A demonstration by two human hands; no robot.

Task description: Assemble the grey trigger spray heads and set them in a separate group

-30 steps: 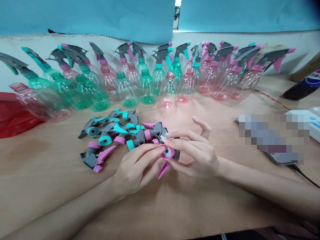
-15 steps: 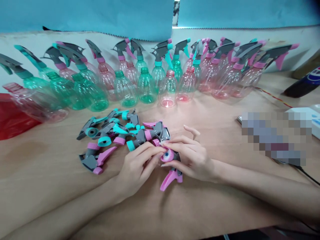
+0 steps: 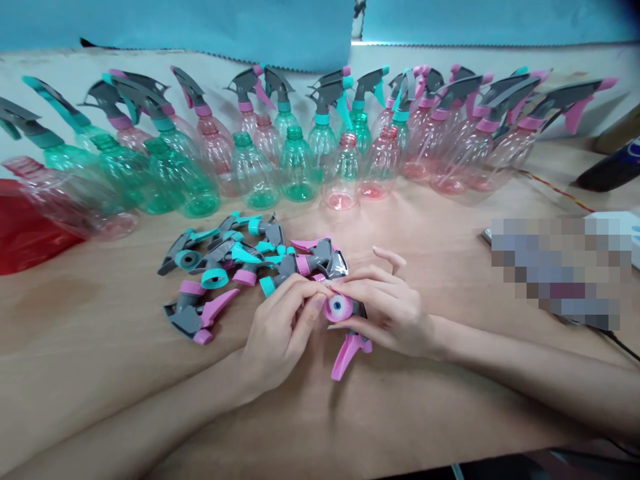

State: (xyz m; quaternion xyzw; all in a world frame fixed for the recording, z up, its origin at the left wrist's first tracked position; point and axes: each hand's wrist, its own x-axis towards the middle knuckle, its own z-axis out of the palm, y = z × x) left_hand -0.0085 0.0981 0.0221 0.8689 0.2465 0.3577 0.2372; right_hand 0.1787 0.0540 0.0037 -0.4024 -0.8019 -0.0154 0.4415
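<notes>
A grey trigger spray head (image 3: 357,309) with a pink collar and pink trigger is in my right hand (image 3: 390,307). Thumb and fingers grip it around the collar, whose open underside faces me and shows a white ring with a dark centre. My left hand (image 3: 285,327) is closed in a pinch beside the collar, its fingertips meeting those of the right hand. Whatever it may pinch is hidden or too small to name. Just beyond the hands lies a pile of loose spray heads (image 3: 220,253) in grey with turquoise or pink. One pink-and-grey spray head (image 3: 190,313) lies nearer, left of my left hand.
Clear green and pink bottles (image 3: 300,167) stand in rows along the wall, several capped with spray heads, others uncapped. A red bag (image 3: 30,233) is at the left. On the right are a blurred-out flat object (image 3: 555,273), a dark bottle (image 3: 610,167) and a cable (image 3: 623,343).
My left thumb has drawn back slightly from the pink collar. The spray head stays in my right hand, and the whole view has shifted a little.
</notes>
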